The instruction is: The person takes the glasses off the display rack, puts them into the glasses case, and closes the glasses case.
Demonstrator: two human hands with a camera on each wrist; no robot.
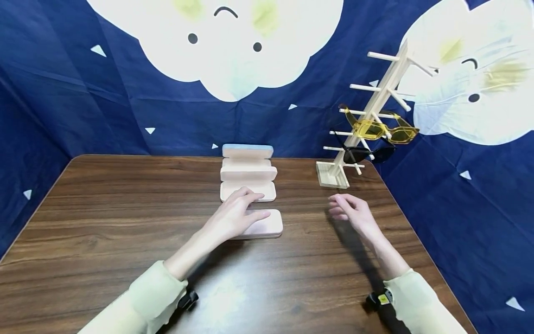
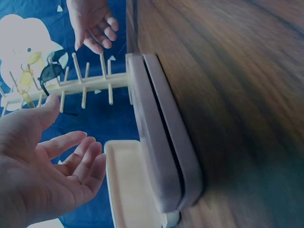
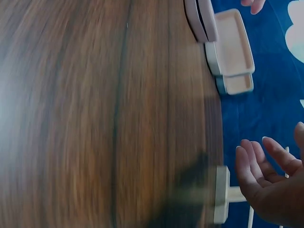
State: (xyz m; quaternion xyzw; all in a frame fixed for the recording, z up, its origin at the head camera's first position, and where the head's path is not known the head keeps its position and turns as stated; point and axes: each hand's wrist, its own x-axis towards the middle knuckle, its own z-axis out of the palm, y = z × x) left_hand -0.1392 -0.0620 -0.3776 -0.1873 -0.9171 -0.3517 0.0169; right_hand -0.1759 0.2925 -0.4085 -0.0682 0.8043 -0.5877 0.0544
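My left hand (image 1: 235, 214) hovers over a closed pale pink glasses case (image 1: 267, 225), its fingers loosely bent and holding nothing. In the left wrist view the case (image 2: 159, 137) lies just beyond those fingers (image 2: 80, 161), its lid seam showing as a dark line. Behind it an open glasses case (image 1: 248, 185) shows its light lining, partly hidden by the fingertips. My right hand (image 1: 352, 213) is above the table at the right, in front of the wooden glasses stand (image 1: 333, 175). Its fingers are relaxed, with nothing held, as the right wrist view of the hand (image 3: 270, 180) also shows.
Another open case with a blue lid (image 1: 247, 150) stands at the table's back edge. Yellow glasses (image 1: 385, 132) and black sunglasses (image 1: 363, 154) hang on the stand's pegs. A blue cloth (image 1: 125, 116) with cloud prints hangs behind the brown wooden table (image 1: 104, 208).
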